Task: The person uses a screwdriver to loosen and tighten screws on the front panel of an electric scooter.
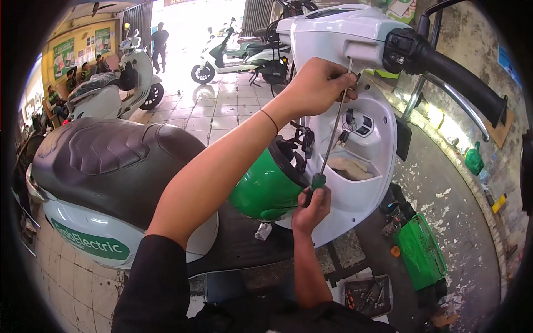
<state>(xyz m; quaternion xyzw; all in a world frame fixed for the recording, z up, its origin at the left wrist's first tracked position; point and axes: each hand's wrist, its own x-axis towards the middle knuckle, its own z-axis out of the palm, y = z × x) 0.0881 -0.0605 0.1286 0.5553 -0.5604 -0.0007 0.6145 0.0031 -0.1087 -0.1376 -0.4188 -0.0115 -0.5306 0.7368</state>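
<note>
Closely beside the helmet's edge (282, 182), the right grip (315, 208) wraps the screwdriver handle (318, 180), the left grip (325, 81) pinching its shaft.

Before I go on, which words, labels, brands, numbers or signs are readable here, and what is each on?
Green label on the scooter's white rear panel: large white lettering, legible; wording withheld.
Green posters on the yellow wall: too small to read.
Green box on the floor: pale lettering, too blurred to read.
Sign above the doorway: cut off by the top edge.
Screwdriver: no lettering discernible.
</note>
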